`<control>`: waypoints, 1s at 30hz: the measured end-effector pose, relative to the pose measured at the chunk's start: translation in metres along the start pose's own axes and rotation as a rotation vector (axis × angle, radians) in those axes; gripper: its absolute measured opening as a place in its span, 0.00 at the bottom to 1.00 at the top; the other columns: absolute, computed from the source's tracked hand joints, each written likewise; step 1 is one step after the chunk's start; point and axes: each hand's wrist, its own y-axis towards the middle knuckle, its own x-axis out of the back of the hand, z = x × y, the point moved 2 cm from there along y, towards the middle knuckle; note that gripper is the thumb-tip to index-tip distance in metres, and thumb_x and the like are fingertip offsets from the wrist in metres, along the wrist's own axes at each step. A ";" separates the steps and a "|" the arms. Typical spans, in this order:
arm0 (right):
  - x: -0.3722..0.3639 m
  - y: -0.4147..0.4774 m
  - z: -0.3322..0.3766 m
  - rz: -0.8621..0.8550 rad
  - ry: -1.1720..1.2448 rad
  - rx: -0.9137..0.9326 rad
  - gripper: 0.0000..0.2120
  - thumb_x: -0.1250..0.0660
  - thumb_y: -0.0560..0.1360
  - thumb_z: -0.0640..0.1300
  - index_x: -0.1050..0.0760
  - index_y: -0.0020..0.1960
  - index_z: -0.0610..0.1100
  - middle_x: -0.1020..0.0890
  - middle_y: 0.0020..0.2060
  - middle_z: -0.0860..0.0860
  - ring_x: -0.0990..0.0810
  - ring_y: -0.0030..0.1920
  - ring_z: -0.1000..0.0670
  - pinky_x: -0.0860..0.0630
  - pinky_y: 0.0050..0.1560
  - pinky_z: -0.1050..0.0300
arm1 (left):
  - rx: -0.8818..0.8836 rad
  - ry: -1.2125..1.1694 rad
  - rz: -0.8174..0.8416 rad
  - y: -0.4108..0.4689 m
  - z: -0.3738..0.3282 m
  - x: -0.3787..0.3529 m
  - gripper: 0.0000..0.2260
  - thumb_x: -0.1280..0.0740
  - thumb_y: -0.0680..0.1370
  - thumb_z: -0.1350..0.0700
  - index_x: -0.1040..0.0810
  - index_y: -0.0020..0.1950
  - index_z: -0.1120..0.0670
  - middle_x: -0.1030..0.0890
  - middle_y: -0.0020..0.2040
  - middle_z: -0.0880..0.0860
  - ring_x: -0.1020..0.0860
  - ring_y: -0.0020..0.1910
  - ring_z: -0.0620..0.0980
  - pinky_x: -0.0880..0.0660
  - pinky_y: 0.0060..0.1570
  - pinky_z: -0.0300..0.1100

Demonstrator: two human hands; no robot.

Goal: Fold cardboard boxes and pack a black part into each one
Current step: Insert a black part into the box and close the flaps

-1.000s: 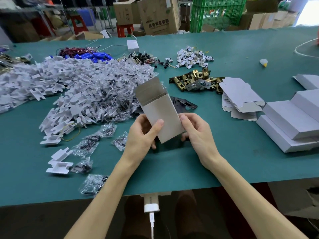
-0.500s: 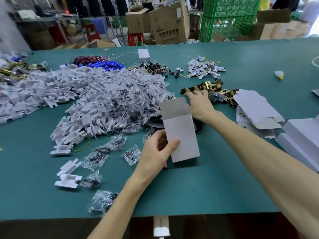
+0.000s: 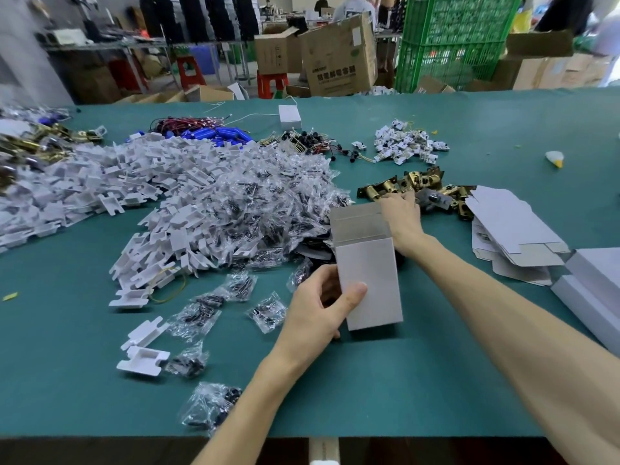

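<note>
Box [image 3: 369, 283] stands upright on the green table [image 3: 402, 380] with its top flap open, so I'd say folding's done and packing's next. Left hand [image 3: 318, 313] pinches it, thumb in front and fingers behind. Right hand [image 3: 401, 218] reaches past it by the black parts [image 3: 315, 251]; can't tell if it grips anything. Next move needs one part slipped into the open top. Count: one folded box, one stack of flat blanks [image 3: 513, 226].

Bright, even light; blurred background, wide-angle bending at edges.

Bare mat [image 3: 369, 391] nearside; bag heap [image 3: 255, 209] left, flat boxes [image 3: 510, 223] right.
</note>
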 end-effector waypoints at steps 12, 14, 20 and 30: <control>0.003 -0.007 0.007 -0.113 0.171 -0.057 0.14 0.42 0.81 0.33 0.30 0.66 0.38 0.25 0.62 0.36 0.31 0.64 0.36 0.28 0.62 0.41 | 0.008 -0.026 -0.014 0.002 0.001 0.000 0.16 0.27 0.77 0.46 0.21 0.60 0.52 0.13 0.54 0.46 0.19 0.35 0.39 0.28 0.26 0.36; 0.006 -0.010 0.005 -0.174 0.120 -0.032 0.14 0.40 0.80 0.34 0.30 0.66 0.38 0.23 0.61 0.37 0.28 0.62 0.36 0.28 0.60 0.43 | 0.007 -0.028 -0.008 0.002 0.002 0.000 0.16 0.27 0.77 0.46 0.21 0.61 0.52 0.13 0.54 0.46 0.19 0.37 0.39 0.28 0.26 0.36; 0.028 -0.018 -0.006 -0.270 0.283 -0.001 0.08 0.38 0.81 0.40 0.24 0.57 0.37 0.23 0.55 0.40 0.23 0.51 0.39 0.25 0.55 0.44 | 0.002 -0.014 -0.003 0.003 0.002 0.000 0.18 0.27 0.76 0.45 0.21 0.61 0.53 0.13 0.54 0.46 0.20 0.34 0.39 0.29 0.26 0.37; 0.078 -0.053 -0.019 -0.431 0.498 0.049 0.07 0.34 0.82 0.43 0.20 0.51 0.41 0.22 0.46 0.46 0.23 0.49 0.46 0.29 0.51 0.55 | -0.011 -0.022 0.006 -0.002 -0.004 0.001 0.18 0.26 0.74 0.47 0.19 0.61 0.53 0.13 0.53 0.47 0.20 0.31 0.39 0.27 0.27 0.36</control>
